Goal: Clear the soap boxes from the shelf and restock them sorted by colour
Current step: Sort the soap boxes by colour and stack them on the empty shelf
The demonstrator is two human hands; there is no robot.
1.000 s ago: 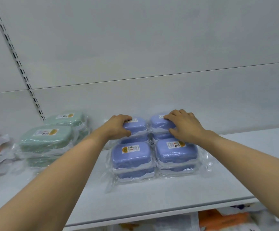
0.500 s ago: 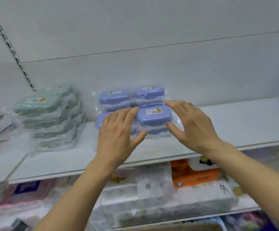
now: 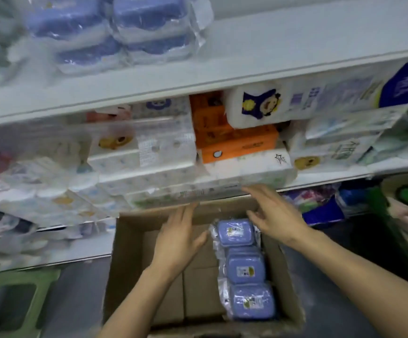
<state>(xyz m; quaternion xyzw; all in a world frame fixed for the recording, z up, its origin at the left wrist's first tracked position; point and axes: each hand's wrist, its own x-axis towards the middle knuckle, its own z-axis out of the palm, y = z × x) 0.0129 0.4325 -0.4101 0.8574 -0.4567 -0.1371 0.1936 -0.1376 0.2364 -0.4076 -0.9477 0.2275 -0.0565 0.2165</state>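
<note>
Three blue soap boxes in clear wrap lie in a row along the right side of an open cardboard box on the floor. My left hand hovers over the box's left half, fingers apart and empty. My right hand is above the far blue soap box, fingers spread, holding nothing. More wrapped blue soap boxes sit stacked on the white shelf at the top left, blurred.
Below that shelf, a second shelf holds packs of tissues, among them an orange pack and white packs. A green stool stands at the lower left. Bags and a dark bin are on the right.
My view has dropped from the shelf to the cardboard box on the floor. Both hands left the blue boxes on the shelf and now hang empty over the box.
</note>
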